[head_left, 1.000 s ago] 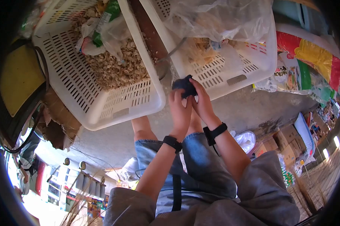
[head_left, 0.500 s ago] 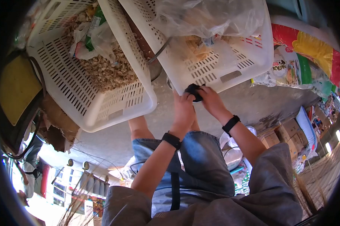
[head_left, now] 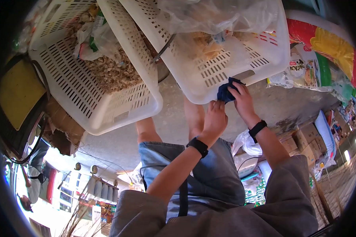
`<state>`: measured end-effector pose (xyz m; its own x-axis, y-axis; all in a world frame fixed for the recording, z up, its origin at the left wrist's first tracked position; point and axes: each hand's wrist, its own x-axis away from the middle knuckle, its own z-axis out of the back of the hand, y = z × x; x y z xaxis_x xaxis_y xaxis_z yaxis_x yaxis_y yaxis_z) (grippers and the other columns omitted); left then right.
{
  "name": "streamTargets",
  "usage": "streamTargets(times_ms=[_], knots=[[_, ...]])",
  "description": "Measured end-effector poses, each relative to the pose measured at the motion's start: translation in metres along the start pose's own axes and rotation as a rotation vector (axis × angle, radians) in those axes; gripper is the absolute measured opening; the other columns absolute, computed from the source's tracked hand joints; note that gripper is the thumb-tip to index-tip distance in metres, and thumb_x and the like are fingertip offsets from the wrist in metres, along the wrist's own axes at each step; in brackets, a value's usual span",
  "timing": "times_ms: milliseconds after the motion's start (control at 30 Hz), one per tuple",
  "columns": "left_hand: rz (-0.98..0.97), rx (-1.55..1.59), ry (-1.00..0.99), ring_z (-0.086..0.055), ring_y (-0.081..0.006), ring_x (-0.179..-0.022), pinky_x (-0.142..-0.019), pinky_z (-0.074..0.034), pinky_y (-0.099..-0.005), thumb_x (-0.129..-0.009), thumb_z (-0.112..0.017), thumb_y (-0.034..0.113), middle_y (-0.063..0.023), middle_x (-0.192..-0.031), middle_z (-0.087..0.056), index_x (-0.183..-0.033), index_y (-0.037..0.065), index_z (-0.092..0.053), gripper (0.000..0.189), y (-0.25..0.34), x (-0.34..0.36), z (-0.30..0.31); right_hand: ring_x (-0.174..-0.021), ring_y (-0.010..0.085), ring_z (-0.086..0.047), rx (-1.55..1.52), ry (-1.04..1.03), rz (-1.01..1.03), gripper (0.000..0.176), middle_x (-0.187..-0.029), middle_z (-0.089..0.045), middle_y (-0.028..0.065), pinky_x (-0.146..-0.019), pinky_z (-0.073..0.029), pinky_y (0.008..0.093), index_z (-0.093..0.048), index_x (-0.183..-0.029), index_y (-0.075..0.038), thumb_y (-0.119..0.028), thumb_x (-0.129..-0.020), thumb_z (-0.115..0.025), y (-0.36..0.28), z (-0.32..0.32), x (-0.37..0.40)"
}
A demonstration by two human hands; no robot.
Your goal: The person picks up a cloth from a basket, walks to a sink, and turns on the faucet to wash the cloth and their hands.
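Observation:
A dark navy cloth (head_left: 224,93), crumpled small, is held between my two hands at the near rim of the right white plastic basket (head_left: 203,93). My left hand (head_left: 216,118) pinches the cloth's lower edge with closed fingers. From the right, my right hand (head_left: 243,100) grips its other side, fingers bent over the fabric. The cloth overlaps the rim just beside the basket's handle slot. Inside that basket lie clear plastic bags (head_left: 221,15) and some brownish pieces.
Left of it stands another white basket (head_left: 124,118) with brown dried flakes (head_left: 114,73) and a green packet (head_left: 100,19). Printed sacks (head_left: 328,43) lie at the right, cardboard boxes (head_left: 306,138) beyond. A yellow-topped seat (head_left: 20,93) is at far left, with a person (head_left: 33,177) below.
Both hands have moved right along the basket rim with the cloth. The cloth now shows more spread out, and the left hand has turned below it.

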<state>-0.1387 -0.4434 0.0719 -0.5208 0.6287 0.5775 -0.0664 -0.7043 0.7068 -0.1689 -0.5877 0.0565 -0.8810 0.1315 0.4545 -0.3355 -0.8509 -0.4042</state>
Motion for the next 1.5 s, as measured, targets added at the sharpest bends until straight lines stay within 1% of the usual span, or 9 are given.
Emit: streamTargets(times_ms=[100,300,433,600,833,1133,1233,1333,1500], knots=[[-0.014,-0.048,0.082,-0.043,-0.0322,-0.095,-0.084,-0.036,-0.0398,-0.062,-0.055,0.004,-0.0172,-0.098,-0.049,-0.097,-0.003,-0.050,0.036,-0.020,0.007,0.016,-0.097,0.0303,-0.049,-0.073,0.010,0.020,0.046,-0.106,-0.051,0.0121,-0.083,-0.042,0.0374,-0.057,-0.098,-0.007,0.009,-0.056,-0.054,-0.021,-0.014,-0.002],[0.056,0.010,0.017,-0.043,-0.0349,-0.097,-0.086,-0.036,-0.0414,-0.066,-0.052,0.001,-0.0183,-0.100,-0.048,-0.102,-0.004,-0.047,0.037,-0.047,0.032,0.055,-0.098,0.0303,-0.050,-0.162,-0.262,-0.011,0.033,-0.106,-0.052,0.0126,-0.083,-0.042,0.0380,-0.056,-0.101,-0.008,-0.006,-0.069,-0.054,-0.063,-0.025,-0.025],[-0.031,-0.014,0.090,-0.044,-0.0338,-0.096,-0.083,-0.039,-0.0388,-0.066,-0.050,-0.002,-0.0183,-0.104,-0.046,-0.106,-0.007,-0.045,0.040,-0.053,0.037,0.073,-0.098,0.0322,-0.050,-0.500,-0.487,-0.101,0.037,-0.107,-0.052,0.0156,-0.082,-0.042,0.0357,-0.050,-0.109,-0.004,-0.006,-0.071,-0.052,-0.062,-0.022,-0.054],[0.025,0.119,0.087,-0.041,-0.0345,-0.102,-0.091,-0.034,-0.0410,-0.069,-0.050,0.000,-0.0178,-0.108,-0.045,-0.108,-0.003,-0.045,0.039,-0.053,0.030,0.075,-0.095,0.0325,-0.052,-0.381,-0.564,-0.015,0.031,-0.103,-0.053,0.0179,-0.079,-0.043,0.0386,-0.051,-0.102,-0.002,-0.011,-0.073,-0.056,-0.071,-0.019,-0.054],[-0.034,-0.121,0.099,-0.037,-0.0311,-0.109,-0.092,-0.034,-0.0389,-0.067,-0.051,0.002,-0.0154,-0.114,-0.041,-0.106,-0.006,-0.048,0.040,-0.058,0.015,0.078,-0.084,0.0333,-0.056,-0.489,-0.756,0.017,0.021,-0.088,-0.059,0.0184,-0.072,-0.044,0.0391,-0.056,-0.092,-0.004,-0.012,-0.073,-0.057,-0.058,-0.027,-0.082],[-0.144,-0.474,0.037,-0.032,-0.0279,-0.116,-0.096,-0.030,-0.0410,-0.072,-0.047,0.011,-0.0112,-0.122,-0.039,-0.112,-0.002,-0.047,0.042,-0.069,0.009,0.066,-0.072,0.0226,-0.059,-0.574,-0.811,-0.120,0.027,-0.082,-0.062,0.0134,-0.064,-0.045,0.0317,-0.057,-0.096,-0.003,0.001,-0.070,-0.049,-0.038,-0.060,-0.112],[-0.150,-0.464,-0.011,-0.031,-0.0267,-0.118,-0.098,-0.028,-0.0418,-0.072,-0.048,0.012,-0.0088,-0.124,-0.039,-0.113,0.000,-0.047,0.043,-0.073,0.008,0.069,-0.061,0.0185,-0.058,-0.568,-0.940,-0.249,0.023,-0.074,-0.062,0.0094,-0.057,-0.045,0.0309,-0.058,-0.090,-0.004,0.001,-0.070,-0.048,-0.039,-0.065,-0.132],[-0.138,-0.474,-0.075,-0.028,-0.0247,-0.120,-0.100,-0.024,-0.0422,-0.073,-0.050,0.016,-0.0054,-0.127,-0.037,-0.117,0.005,-0.046,0.045,-0.077,0.007,0.070,-0.063,0.0183,-0.059,-0.451,-1.010,-0.268,0.013,-0.072,-0.062,0.0090,-0.057,-0.046,0.0341,-0.064,-0.073,-0.013,-0.013,-0.067,-0.053,-0.030,-0.085,-0.153],[-0.126,-0.414,-0.092,-0.030,-0.0244,-0.119,-0.100,-0.024,-0.0410,-0.072,-0.051,0.015,-0.0043,-0.129,-0.036,-0.119,0.006,-0.045,0.048,-0.081,0.008,0.071,-0.064,0.0227,-0.059,-0.278,-0.894,-0.165,0.019,-0.071,-0.062,0.0099,-0.062,-0.045,0.0335,-0.061,-0.080,-0.009,-0.006,-0.069,-0.046,-0.010,-0.131,-0.171]])
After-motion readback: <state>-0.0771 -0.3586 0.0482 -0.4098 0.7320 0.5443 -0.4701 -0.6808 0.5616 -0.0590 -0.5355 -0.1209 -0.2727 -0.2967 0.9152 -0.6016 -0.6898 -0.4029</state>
